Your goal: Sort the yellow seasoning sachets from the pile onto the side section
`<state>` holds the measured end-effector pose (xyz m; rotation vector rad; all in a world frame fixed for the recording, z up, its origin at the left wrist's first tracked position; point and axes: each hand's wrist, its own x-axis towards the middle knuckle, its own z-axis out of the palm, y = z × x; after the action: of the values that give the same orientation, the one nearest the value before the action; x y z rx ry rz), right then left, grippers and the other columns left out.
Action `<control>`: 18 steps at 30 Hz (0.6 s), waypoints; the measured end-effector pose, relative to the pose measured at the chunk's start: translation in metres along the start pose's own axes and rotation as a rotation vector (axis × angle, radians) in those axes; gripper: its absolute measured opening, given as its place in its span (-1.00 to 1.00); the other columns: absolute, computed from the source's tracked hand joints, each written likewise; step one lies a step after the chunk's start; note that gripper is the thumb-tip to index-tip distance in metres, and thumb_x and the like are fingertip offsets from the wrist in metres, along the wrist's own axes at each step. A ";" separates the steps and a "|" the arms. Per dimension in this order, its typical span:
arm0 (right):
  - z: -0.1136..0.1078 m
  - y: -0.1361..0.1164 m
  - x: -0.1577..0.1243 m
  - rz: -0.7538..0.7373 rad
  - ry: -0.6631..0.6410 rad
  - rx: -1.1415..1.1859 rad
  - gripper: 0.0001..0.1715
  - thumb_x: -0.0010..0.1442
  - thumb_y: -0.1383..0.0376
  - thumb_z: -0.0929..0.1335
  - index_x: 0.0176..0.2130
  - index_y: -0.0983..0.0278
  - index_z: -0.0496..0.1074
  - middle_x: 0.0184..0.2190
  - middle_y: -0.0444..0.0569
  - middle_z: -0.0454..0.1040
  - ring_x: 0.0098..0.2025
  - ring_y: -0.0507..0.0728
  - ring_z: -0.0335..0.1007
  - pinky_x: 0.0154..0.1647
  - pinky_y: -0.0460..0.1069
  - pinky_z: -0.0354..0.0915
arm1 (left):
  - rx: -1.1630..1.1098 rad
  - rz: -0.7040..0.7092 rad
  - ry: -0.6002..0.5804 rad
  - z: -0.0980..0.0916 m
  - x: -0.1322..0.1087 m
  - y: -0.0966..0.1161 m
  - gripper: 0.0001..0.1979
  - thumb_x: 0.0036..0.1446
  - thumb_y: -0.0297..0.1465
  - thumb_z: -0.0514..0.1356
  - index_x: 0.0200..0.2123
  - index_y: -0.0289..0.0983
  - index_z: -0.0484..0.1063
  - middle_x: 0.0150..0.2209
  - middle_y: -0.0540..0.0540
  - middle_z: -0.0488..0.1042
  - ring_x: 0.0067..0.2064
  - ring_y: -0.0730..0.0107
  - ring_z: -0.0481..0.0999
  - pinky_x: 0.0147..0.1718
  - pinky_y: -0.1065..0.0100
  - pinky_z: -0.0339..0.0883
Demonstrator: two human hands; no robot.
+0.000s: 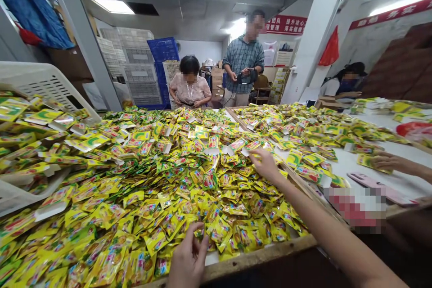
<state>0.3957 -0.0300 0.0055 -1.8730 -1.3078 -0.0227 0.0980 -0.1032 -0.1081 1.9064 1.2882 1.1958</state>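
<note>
Yellow sachets [175, 189] lay in broad mound on wooden-rimmed counter [256, 258]; bulk of pile remained there. I noted left hand [187, 255] half open at mound's near edge, holding nothing visible. Right hand [266, 165] rested on sachets, fingers loosely spread; hold unclear.
</note>
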 end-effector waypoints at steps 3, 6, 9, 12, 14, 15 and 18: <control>0.058 -0.016 0.008 -0.034 -0.235 -0.077 -0.76 0.22 0.26 0.34 -0.11 0.30 0.42 -0.09 0.01 0.46 -0.08 0.14 0.41 -0.02 0.13 0.33 | 0.107 0.086 -0.004 0.002 -0.001 -0.004 -0.61 0.21 -0.05 -0.03 -0.20 -0.19 0.40 -0.67 0.10 0.28 -0.65 0.39 0.34 -0.59 0.42 0.22; 0.089 -0.021 0.016 0.014 -0.328 -0.110 -0.64 0.26 0.21 0.31 0.02 0.30 0.33 0.00 0.05 0.38 -0.06 0.16 0.39 -0.09 0.15 0.36 | 0.190 0.165 0.002 0.004 -0.003 -0.007 -0.65 0.25 -0.11 -0.05 -0.20 -0.20 0.39 -0.66 0.07 0.32 -0.64 0.39 0.38 -0.58 0.43 0.26; 0.092 -0.017 0.021 0.052 -0.359 -0.058 -0.63 0.25 0.21 0.31 0.03 0.31 0.33 0.00 0.06 0.38 -0.07 0.16 0.39 -0.09 0.15 0.37 | 0.244 0.238 0.012 0.004 -0.006 -0.010 -0.71 0.27 -0.20 -0.03 -0.19 -0.21 0.39 -0.63 0.06 0.37 -0.63 0.41 0.40 -0.57 0.44 0.30; 0.076 -0.008 0.021 0.083 -0.341 0.076 -0.66 0.26 0.22 0.30 0.00 0.29 0.35 -0.02 0.03 0.39 -0.09 0.14 0.40 -0.10 0.13 0.37 | 0.214 0.318 0.035 0.001 -0.002 -0.007 -0.81 0.25 -0.29 0.03 -0.22 -0.23 0.39 -0.55 0.03 0.42 -0.59 0.47 0.41 -0.54 0.48 0.33; 0.061 -0.001 0.015 0.124 -0.299 0.197 -0.70 0.25 0.20 0.31 -0.07 0.31 0.38 -0.08 0.02 0.43 -0.13 0.13 0.41 -0.12 0.12 0.37 | 0.189 0.346 0.068 -0.003 0.012 -0.001 -0.85 0.23 -0.33 0.06 -0.27 -0.24 0.38 -0.49 -0.01 0.44 -0.52 0.46 0.45 -0.49 0.47 0.37; 0.054 0.002 0.010 0.150 -0.275 0.266 -0.70 0.24 0.17 0.31 -0.13 0.33 0.40 -0.13 0.02 0.45 -0.15 0.13 0.41 -0.15 0.10 0.37 | 0.199 0.349 0.080 -0.004 0.024 0.003 -0.86 0.22 -0.35 0.06 -0.28 -0.25 0.38 -0.45 -0.03 0.45 -0.46 0.43 0.47 -0.45 0.44 0.39; 0.039 0.003 -0.015 0.237 -0.232 0.513 -0.58 0.12 0.01 0.33 -0.28 0.33 0.41 -0.30 0.01 0.50 -0.25 0.15 0.44 -0.24 0.07 0.39 | 0.373 0.350 -0.001 0.001 0.073 0.017 -0.82 0.20 -0.43 0.03 -0.16 -0.29 0.37 -0.25 -0.14 0.48 -0.21 0.31 0.51 -0.23 0.29 0.43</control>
<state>0.3752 -0.0170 -0.0288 -1.5981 -1.0982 0.6132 0.1171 -0.0431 -0.0684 2.4825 1.2820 1.1776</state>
